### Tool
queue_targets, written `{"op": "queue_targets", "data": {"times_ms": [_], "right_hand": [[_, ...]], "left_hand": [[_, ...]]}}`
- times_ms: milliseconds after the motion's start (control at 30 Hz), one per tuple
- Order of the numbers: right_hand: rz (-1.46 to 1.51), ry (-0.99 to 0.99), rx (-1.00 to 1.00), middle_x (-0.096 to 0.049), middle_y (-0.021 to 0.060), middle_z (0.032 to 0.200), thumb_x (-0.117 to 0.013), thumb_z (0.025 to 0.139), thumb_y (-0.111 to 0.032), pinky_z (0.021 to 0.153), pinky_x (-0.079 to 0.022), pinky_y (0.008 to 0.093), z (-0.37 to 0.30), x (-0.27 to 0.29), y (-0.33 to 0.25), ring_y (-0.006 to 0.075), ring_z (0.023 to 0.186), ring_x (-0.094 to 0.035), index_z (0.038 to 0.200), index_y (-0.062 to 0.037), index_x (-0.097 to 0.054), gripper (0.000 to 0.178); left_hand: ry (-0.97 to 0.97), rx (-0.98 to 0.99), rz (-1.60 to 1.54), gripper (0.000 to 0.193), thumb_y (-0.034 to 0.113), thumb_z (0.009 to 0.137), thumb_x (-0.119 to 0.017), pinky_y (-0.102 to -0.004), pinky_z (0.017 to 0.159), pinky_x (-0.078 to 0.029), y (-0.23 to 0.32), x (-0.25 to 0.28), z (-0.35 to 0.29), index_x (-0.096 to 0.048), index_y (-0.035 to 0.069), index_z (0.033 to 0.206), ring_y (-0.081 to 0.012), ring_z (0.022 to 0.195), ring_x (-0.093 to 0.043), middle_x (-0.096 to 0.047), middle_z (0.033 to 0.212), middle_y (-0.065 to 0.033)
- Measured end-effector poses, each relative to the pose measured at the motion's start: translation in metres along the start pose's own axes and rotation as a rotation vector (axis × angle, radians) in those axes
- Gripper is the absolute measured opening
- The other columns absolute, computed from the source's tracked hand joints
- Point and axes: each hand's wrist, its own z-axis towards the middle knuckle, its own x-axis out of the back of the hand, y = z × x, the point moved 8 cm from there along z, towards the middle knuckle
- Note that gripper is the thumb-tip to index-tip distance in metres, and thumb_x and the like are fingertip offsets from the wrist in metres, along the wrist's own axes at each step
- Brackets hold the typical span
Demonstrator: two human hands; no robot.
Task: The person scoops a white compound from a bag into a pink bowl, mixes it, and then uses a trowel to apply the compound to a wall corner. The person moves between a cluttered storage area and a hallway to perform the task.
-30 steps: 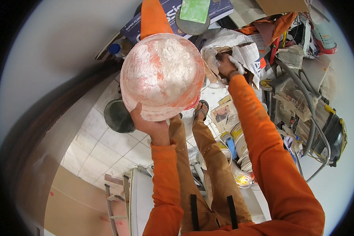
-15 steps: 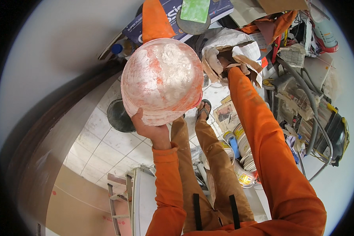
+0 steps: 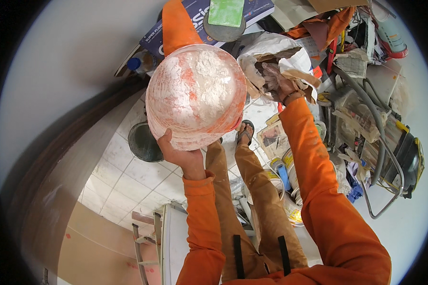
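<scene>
My left hand (image 3: 183,154) grips the near rim of a wide orange bowl (image 3: 176,126), thumb over the edge. White smears coat the bowl's wall, and inside lies a mound of white powder (image 3: 208,69) with a wet-looking patch beside it. To the right, my right hand (image 3: 279,81) is in the torn mouth of a paper sack (image 3: 294,59). Its fingers are dusted pale and look curled; what they hold, if anything, is hidden among the paper folds.
A black bucket (image 3: 145,142) stands on the tiled floor at left. Behind the bowl are an orange object (image 3: 179,28), a blue box (image 3: 154,40) and a green pad (image 3: 226,12). Tools and hoses (image 3: 371,99) crowd the right. A stepladder (image 3: 145,247) is at lower left.
My right hand has drawn partly back out of the sack, so its wrist and pale fingers now show. My left hand keeps the bowl in nearly the same place.
</scene>
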Motion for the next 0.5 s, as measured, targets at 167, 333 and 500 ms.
{"op": "queue_targets", "data": {"times_ms": [167, 333, 500], "right_hand": [[0.233, -0.083, 0.156, -0.067, 0.0081, 0.104, -0.066, 0.09, -0.032, 0.072, -0.055, 0.0353, -0.023, 0.015, -0.016, 0.0219, 0.086, -0.065, 0.112, -0.0075, -0.061, 0.033], [0.388, 0.086, 0.263, -0.066, 0.0111, 0.111, -0.053, 0.096, -0.021, 0.085, -0.055, 0.0352, -0.041, 0.013, -0.02, 0.0217, 0.098, -0.065, 0.117, 0.0001, -0.059, 0.03], [0.49, 0.011, 0.272, -0.066, 0.012, 0.112, -0.05, 0.094, -0.008, 0.088, -0.054, 0.035, -0.075, -0.013, -0.057, 0.0222, 0.102, -0.064, 0.118, 0.0008, -0.057, 0.026]], "left_hand": [[-0.041, 0.014, 0.041, 0.058, 0.028, 0.08, -0.052, -0.0419, 0.101, -0.04, -0.009, -0.014, -0.002, -0.043, 0.006, 0.134, -0.0274, 0.124, -0.046, -0.047, 0.133, -0.0111], [-0.057, 0.033, -0.009, 0.053, 0.025, 0.082, -0.052, -0.042, 0.1, -0.042, -0.02, -0.018, -0.002, -0.046, 0.003, 0.13, -0.0271, 0.12, -0.049, -0.049, 0.129, -0.0122], [-0.034, 0.035, 0.035, 0.061, 0.028, 0.08, -0.053, -0.0422, 0.102, -0.038, -0.024, -0.017, -0.003, -0.042, 0.005, 0.135, -0.0289, 0.125, -0.045, -0.046, 0.134, -0.0123]]}}
